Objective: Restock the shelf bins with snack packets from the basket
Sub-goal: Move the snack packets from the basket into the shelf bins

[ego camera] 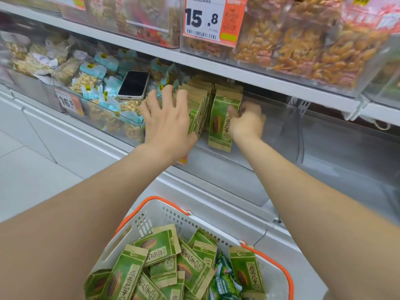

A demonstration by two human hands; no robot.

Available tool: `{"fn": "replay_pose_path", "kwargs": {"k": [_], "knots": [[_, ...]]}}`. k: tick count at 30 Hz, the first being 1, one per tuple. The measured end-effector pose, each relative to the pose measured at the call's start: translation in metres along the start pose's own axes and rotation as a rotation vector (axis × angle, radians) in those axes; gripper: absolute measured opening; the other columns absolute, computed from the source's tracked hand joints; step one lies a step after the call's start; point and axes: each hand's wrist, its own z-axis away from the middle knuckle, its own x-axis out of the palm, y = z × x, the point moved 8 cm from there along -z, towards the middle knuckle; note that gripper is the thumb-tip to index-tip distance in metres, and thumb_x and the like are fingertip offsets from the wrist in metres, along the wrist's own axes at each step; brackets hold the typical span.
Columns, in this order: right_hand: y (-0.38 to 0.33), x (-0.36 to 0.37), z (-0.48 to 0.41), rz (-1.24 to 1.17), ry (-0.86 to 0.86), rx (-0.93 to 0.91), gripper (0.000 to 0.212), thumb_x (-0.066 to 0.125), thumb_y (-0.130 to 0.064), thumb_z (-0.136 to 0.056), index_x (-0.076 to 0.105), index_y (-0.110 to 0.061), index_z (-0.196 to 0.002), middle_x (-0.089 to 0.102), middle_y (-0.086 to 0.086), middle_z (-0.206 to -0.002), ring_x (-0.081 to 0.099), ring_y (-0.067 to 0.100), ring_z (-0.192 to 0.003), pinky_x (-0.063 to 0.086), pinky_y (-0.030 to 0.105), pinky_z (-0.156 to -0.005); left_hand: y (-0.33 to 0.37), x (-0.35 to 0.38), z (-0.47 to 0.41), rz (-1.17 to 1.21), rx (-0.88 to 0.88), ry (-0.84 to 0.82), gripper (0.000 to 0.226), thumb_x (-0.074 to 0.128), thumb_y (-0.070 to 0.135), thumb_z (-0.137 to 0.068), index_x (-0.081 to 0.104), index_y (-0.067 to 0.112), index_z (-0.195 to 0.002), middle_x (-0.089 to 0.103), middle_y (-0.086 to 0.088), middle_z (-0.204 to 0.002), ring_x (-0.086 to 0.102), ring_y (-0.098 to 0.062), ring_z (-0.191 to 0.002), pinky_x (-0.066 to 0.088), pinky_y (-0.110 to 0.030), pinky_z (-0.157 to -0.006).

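Observation:
Green and brown snack packets (200, 105) stand upright in a row inside a clear shelf bin (270, 135). My left hand (167, 120) lies with straight spread fingers against the left side of the row. My right hand (246, 121) grips the nearest packet (223, 120) at its right edge, thumb on the front. Below, a white basket (151, 219) with orange handles holds several more of the same packets (160, 263).
A phone (134, 84) lies on blue and clear snack bags in the bin to the left. Above hang bins of orange snacks (303, 40) and a 15.8 price tag (211, 18). The bin's right part has free room. White floor is at the left.

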Motion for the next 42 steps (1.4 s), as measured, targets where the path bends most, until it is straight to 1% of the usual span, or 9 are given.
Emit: {"fn": "replay_pose_path", "kwargs": {"k": [5,9,13,15,21,27,32,35,42], "knots": [[-0.007,0.019,-0.007,0.073,0.018,-0.003,0.027,0.054,-0.027,-0.106,0.055,-0.009,-0.126,0.056,0.016,-0.127,0.048,0.03,-0.115,0.036,0.031,-0.084,0.007,0.009,-0.003,-0.025,0.001,-0.025,0.083,0.08,0.043,-0.076,0.037,0.016,-0.142,0.031,-0.017,-0.153,0.022,-0.054,-0.145,0.022,-0.068,-0.117],[-0.008,0.023,-0.016,0.016,0.036,0.057,0.054,0.064,-0.024,-0.102,0.04,-0.009,-0.148,0.05,0.009,-0.145,0.047,0.028,-0.133,0.039,0.027,-0.096,0.007,0.012,-0.005,-0.02,-0.004,-0.029,0.079,0.078,0.04,-0.078,0.037,0.016,-0.141,0.029,-0.018,-0.154,0.018,-0.054,-0.148,0.019,-0.067,-0.119],[-0.003,0.022,-0.016,0.063,0.02,0.031,0.017,0.059,-0.008,-0.096,0.065,-0.016,-0.11,0.063,0.009,-0.124,0.055,0.018,-0.101,0.04,0.022,-0.082,0.007,0.013,-0.005,-0.009,-0.004,-0.03,0.076,0.079,0.038,-0.077,0.038,0.016,-0.138,0.03,-0.018,-0.153,0.016,-0.053,-0.15,0.017,-0.07,-0.119],[0.002,0.027,-0.01,0.039,-0.039,0.028,0.026,0.055,-0.004,-0.091,0.066,-0.017,-0.111,0.061,0.008,-0.121,0.052,0.013,-0.09,0.043,0.022,-0.081,0.009,0.011,-0.005,-0.021,0.012,-0.011,0.072,0.08,0.038,-0.077,0.041,0.016,-0.133,0.034,-0.017,-0.151,0.016,-0.049,-0.153,0.016,-0.071,-0.12],[-0.004,0.035,0.006,0.211,-0.229,-0.053,0.045,0.054,-0.01,-0.092,0.06,-0.014,-0.137,0.06,0.013,-0.134,0.058,0.032,-0.122,0.049,0.03,-0.1,0.023,-0.008,0.0,0.015,0.127,0.117,0.059,0.074,0.029,-0.077,0.05,0.015,-0.129,0.042,-0.015,-0.149,0.025,-0.042,-0.151,0.02,-0.064,-0.12],[-0.013,0.024,0.04,0.53,-0.369,-0.374,0.045,0.045,-0.027,-0.085,0.069,-0.022,-0.122,0.068,0.014,-0.116,0.06,0.041,-0.109,0.053,0.041,-0.088,0.035,-0.045,0.017,0.216,0.207,0.244,0.022,0.067,0.02,-0.082,0.059,0.019,-0.102,0.052,-0.007,-0.115,0.049,-0.032,-0.106,0.041,-0.043,-0.081],[-0.053,-0.029,0.103,0.381,-0.154,-0.811,0.02,0.051,-0.022,-0.085,0.071,-0.023,-0.087,0.07,-0.003,-0.082,0.064,0.025,-0.079,0.054,0.041,-0.072,0.023,-0.015,0.034,0.398,0.1,-0.25,0.007,0.065,0.034,-0.07,0.061,0.031,-0.075,0.066,0.008,-0.076,0.067,-0.022,-0.077,0.06,-0.041,-0.072],[-0.051,-0.026,0.142,0.429,-0.459,-0.885,0.019,0.049,-0.03,-0.077,0.067,-0.023,-0.075,0.064,-0.004,-0.062,0.059,0.024,-0.063,0.052,0.038,-0.059,0.028,0.019,0.065,0.181,0.231,-0.601,0.014,0.07,0.04,-0.071,0.063,0.028,-0.071,0.068,0.004,-0.078,0.066,-0.024,-0.08,0.061,-0.041,-0.075],[0.031,0.006,0.184,0.957,-1.025,-0.783,0.02,0.052,-0.019,-0.086,0.072,-0.017,-0.085,0.062,0.003,-0.074,0.06,0.028,-0.075,0.047,0.031,-0.056,0.048,0.099,0.154,-0.117,0.486,-1.08,0.023,0.059,0.037,-0.099,0.071,0.019,-0.106,0.069,-0.002,-0.108,0.064,-0.026,-0.099,0.053,-0.036,-0.083]]}}
